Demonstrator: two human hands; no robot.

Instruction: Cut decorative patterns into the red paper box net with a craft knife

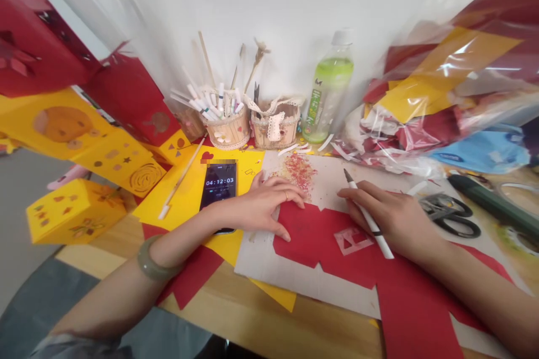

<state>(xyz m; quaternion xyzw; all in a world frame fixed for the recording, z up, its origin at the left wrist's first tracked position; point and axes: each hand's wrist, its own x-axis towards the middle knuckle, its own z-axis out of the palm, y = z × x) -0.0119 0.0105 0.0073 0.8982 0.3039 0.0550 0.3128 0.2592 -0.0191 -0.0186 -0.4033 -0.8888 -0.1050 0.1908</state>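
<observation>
A white marker pen (372, 225) with a dark tip is gripped in my right hand (385, 210), its tip raised toward the far left. My left hand (275, 202) lies open, its fingers over the near-left end of a red cut-out paper box shape (301, 230). The red sheet has notched edges and stretches right beneath my right forearm. On it, just left of the pen, rests a small pale translucent piece with cut-out shapes (352, 240). Under the red paper is a grey board (269, 269). A heap of red and yellow crumbs (298, 173) sits beyond my left fingertips.
A phone (219, 179) showing a timer lies on yellow paper. Behind stand a basket of markers (227, 126), another basket (275, 123) and a green drink bottle (328, 90). Scissors (450, 216) and a dark green cutter (492, 202) lie right. Decorated yellow boxes (76, 210) are left.
</observation>
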